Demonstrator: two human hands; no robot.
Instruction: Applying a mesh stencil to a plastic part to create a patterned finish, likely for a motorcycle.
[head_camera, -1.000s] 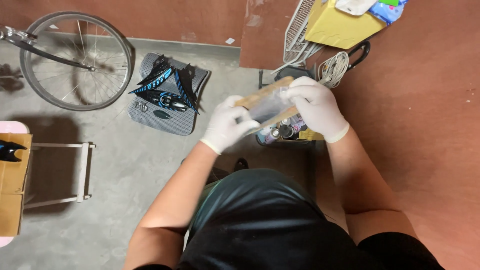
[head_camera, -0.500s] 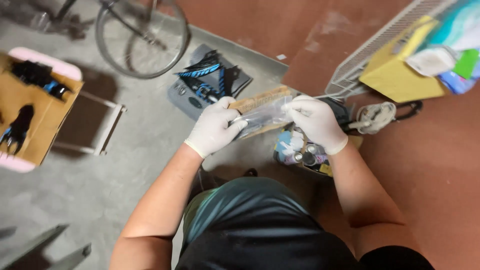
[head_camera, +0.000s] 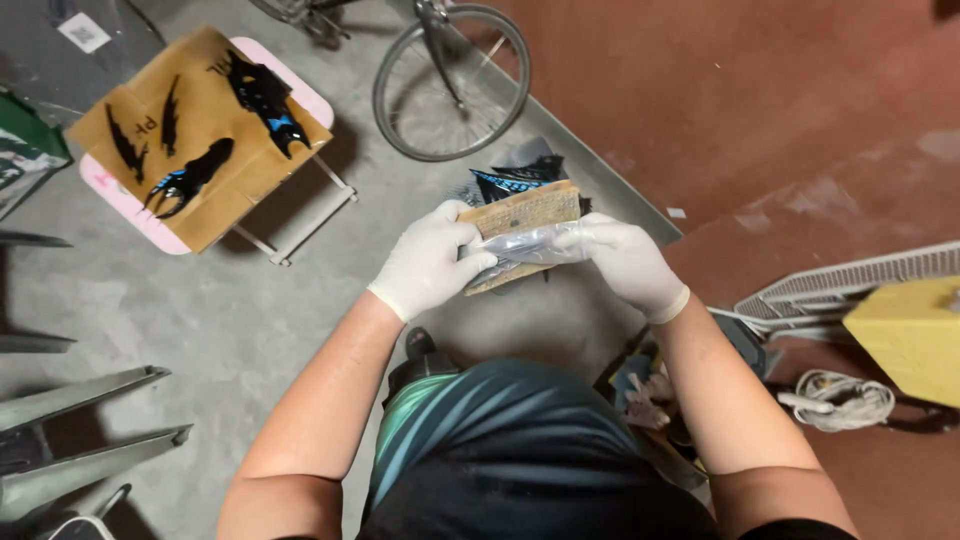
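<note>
Both white-gloved hands hold a flat tan cardboard piece (head_camera: 525, 215) with a clear plastic bag (head_camera: 530, 245) against it, above the grey concrete floor (head_camera: 200, 320). Left hand (head_camera: 428, 262) fingers pinch the left edge; right hand (head_camera: 625, 262) fingers grip the bag.

Single head view, steeply down, close above hands (head_camera: 530, 262)
</note>
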